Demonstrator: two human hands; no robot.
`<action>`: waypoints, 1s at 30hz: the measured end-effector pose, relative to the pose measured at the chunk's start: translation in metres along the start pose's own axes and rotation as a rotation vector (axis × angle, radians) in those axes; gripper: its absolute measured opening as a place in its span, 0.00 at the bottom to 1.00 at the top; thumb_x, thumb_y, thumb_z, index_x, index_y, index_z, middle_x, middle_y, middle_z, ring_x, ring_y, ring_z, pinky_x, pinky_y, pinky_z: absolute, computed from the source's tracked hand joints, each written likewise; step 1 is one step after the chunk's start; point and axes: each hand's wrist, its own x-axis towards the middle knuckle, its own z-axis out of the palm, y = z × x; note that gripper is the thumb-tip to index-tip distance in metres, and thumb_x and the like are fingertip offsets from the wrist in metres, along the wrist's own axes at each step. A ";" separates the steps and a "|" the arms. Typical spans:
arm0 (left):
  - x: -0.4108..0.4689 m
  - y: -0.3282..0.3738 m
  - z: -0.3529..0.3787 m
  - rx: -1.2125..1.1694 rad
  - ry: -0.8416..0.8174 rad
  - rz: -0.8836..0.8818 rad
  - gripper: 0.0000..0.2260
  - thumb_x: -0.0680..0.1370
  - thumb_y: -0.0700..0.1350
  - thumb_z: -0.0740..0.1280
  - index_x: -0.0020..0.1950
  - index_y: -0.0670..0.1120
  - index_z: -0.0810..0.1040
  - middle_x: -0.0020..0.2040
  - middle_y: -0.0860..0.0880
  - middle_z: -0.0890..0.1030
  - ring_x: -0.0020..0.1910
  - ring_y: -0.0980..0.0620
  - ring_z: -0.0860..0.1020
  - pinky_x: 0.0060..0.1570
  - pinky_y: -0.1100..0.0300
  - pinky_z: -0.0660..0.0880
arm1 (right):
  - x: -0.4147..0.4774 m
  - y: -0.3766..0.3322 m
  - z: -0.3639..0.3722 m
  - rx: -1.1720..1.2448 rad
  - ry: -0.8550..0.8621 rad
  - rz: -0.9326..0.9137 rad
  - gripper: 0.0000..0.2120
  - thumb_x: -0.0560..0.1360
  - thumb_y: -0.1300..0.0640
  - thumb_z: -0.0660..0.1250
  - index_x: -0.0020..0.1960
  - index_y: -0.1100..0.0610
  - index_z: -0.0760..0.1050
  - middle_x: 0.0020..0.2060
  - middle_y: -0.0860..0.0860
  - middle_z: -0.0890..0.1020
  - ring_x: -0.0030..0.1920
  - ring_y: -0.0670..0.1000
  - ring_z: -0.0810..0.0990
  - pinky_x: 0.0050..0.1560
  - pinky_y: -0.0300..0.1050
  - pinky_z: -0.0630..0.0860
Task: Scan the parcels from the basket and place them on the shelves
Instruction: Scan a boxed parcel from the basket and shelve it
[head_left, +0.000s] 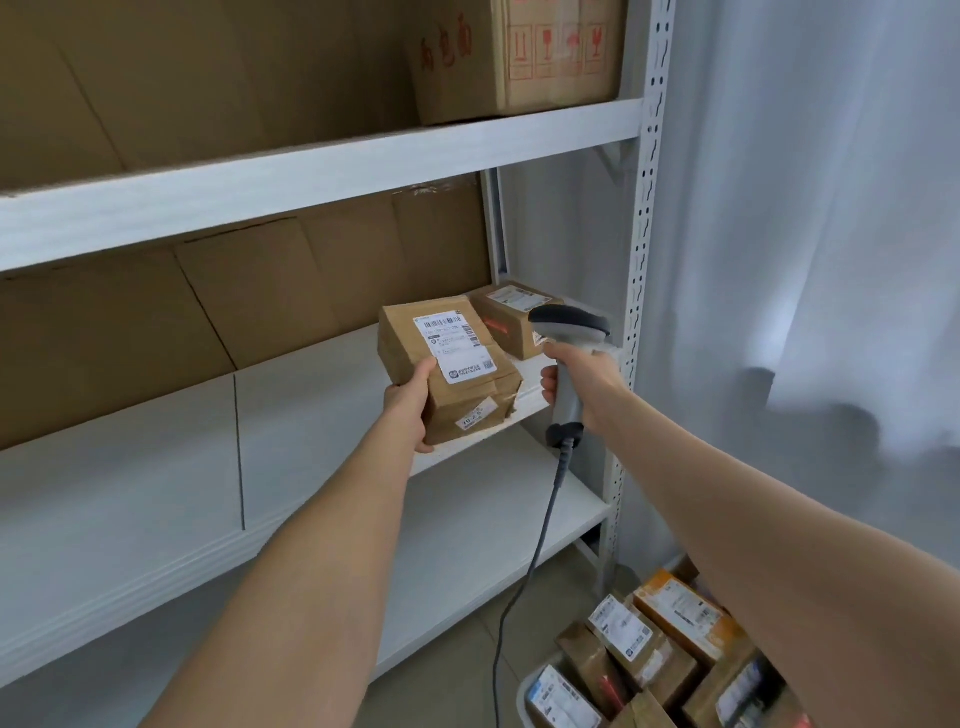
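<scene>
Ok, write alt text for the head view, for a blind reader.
A person's left hand holds a brown parcel beside a corded barcode scanner gripped in the right hand, before a white shelf bearing another parcel. More parcels fill a basket below.

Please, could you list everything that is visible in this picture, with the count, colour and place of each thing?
shelving unit: one, white metal, left and middle.
cardboard sheets: several, brown, behind the shelves.
large carton: one, brown with red print, top shelf.
held parcel: one, brown with white labels, over the middle shelf's front edge.
shelved parcel: one, brown, middle shelf, right end.
basket: one, pale rim, floor, bottom right.
basket parcels: several, brown and orange, in the basket.
scanner: one, grey, beside the held parcel.
cable: one, grey, hangs from the scanner.
curtain: one, white, right.
left hand: grips the held parcel.
right hand: grips the scanner's handle.
</scene>
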 end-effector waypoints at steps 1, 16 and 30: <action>0.014 0.008 0.004 -0.013 0.001 -0.015 0.36 0.66 0.66 0.70 0.68 0.51 0.66 0.63 0.45 0.73 0.62 0.38 0.72 0.59 0.34 0.68 | 0.014 -0.003 0.005 0.004 0.012 -0.006 0.10 0.76 0.57 0.69 0.53 0.62 0.74 0.34 0.55 0.78 0.32 0.50 0.77 0.37 0.43 0.79; 0.162 0.077 0.076 0.103 -0.158 -0.201 0.30 0.76 0.64 0.61 0.71 0.46 0.65 0.66 0.42 0.73 0.67 0.38 0.69 0.65 0.36 0.64 | 0.195 -0.015 0.058 0.033 0.212 0.029 0.11 0.74 0.60 0.70 0.54 0.62 0.72 0.39 0.55 0.74 0.39 0.53 0.75 0.49 0.53 0.79; 0.212 0.092 0.113 0.122 -0.172 -0.221 0.29 0.78 0.66 0.55 0.71 0.48 0.65 0.65 0.42 0.75 0.67 0.37 0.69 0.66 0.31 0.60 | 0.239 -0.007 0.062 -0.011 0.283 0.038 0.14 0.73 0.53 0.72 0.52 0.60 0.72 0.39 0.53 0.75 0.41 0.53 0.75 0.56 0.58 0.78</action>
